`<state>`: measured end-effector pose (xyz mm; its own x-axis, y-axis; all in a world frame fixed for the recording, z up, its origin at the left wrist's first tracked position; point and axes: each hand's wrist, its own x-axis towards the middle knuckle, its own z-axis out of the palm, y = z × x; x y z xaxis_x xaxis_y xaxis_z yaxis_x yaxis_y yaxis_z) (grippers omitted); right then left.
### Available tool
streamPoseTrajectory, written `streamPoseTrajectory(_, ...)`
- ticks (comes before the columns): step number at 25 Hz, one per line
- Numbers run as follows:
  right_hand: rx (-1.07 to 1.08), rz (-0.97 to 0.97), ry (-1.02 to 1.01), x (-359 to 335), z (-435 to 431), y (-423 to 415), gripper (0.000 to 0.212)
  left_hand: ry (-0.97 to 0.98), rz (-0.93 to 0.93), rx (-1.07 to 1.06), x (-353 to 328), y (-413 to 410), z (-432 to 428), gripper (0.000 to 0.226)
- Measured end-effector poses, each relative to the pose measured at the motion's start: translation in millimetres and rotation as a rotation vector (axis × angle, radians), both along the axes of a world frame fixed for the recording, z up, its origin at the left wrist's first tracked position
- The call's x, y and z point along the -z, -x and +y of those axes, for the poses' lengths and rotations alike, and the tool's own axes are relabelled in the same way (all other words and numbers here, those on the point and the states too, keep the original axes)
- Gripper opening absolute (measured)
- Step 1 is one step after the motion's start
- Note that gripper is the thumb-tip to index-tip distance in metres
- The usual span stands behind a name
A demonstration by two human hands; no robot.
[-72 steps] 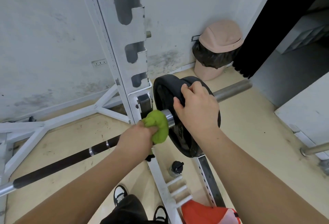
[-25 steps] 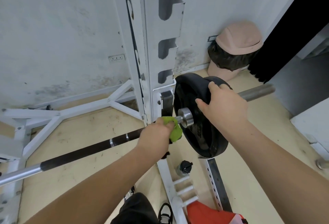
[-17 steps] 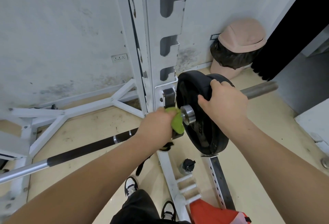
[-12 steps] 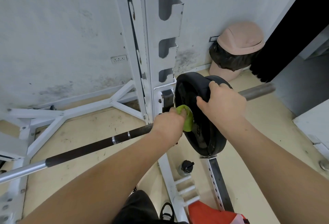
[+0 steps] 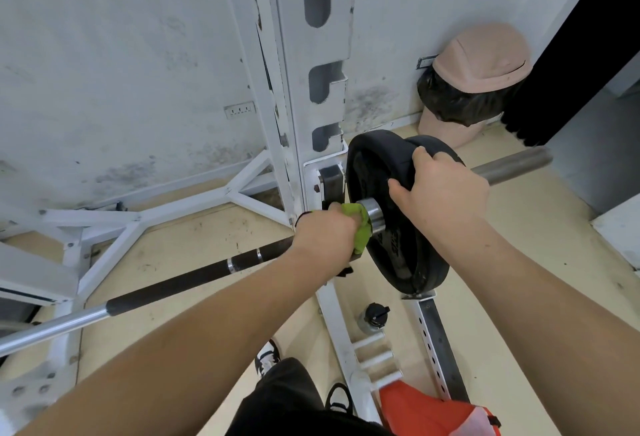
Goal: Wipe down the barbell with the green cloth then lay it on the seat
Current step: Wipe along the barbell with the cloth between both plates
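Below, we see the left hand [image 5: 323, 238] closed around the green cloth [image 5: 360, 227], which is wrapped on the barbell [image 5: 180, 288] just inboard of the steel collar [image 5: 372, 215]. We note that the cloth touches the collar and bulges out between the fingers and the bar. The right hand [image 5: 441, 193] is curled over the upper rim of the black weight plates [image 5: 398, 255], fingers hooked on the edge. We read the bar as resting in the white rack upright [image 5: 311, 82], its dark knurled shaft running down to the left and its bare sleeve end [image 5: 512, 163] projecting to the right past the plates. Behind, a pink bin [image 5: 474, 85] with a black liner stands against the wall. Near the rack's base we find a small dark-capped bottle [image 5: 374, 317] on the floor, and an orange object [image 5: 429, 415] at the lower edge.
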<state>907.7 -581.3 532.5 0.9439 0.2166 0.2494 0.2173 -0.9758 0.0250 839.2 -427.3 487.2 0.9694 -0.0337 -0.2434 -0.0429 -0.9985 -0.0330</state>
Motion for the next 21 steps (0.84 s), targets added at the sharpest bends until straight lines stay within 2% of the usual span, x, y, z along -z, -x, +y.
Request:
streamPoseTrajectory(2,0.001,0.004,-0.002,0.0,-0.7,-0.6,0.053,-0.024,0.033,-0.021,7.9,-1.1,0.8,0.048)
streamPoseTrajectory(7,0.007,0.007,-0.001,-1.2,-2.8,3.4,0.055,-0.207,0.128,-0.059,-14.4,18.6,29.8,0.016)
streamPoseTrajectory(9,0.003,0.003,0.007,0.9,-3.1,5.0,0.056,-0.121,0.047,-0.075,-18.2,19.0,25.1,0.024)
streamPoseTrajectory(11,0.01,-0.004,0.008,1.9,-2.6,4.6,0.059,0.013,-0.046,-0.017,-8.2,9.8,11.6,0.045)
streamPoseTrajectory(13,0.021,0.014,0.008,3.4,-2.8,4.3,0.061,0.079,-0.024,0.027,9.1,3.9,-2.1,0.064)
streamPoseTrajectory(17,0.043,0.066,-0.033,2.4,-1.8,3.6,0.061,0.078,0.077,-0.091,15.8,20.0,21.2,0.059)
streamPoseTrajectory(19,0.03,0.078,-0.018,0.2,1.1,6.5,0.063,0.038,0.208,-0.112,18.0,41.6,45.0,0.055)
streamPoseTrajectory(21,-0.076,-0.022,0.001,0.6,4.4,16.9,0.066,0.107,0.299,-0.173,20.5,65.0,55.1,0.059)
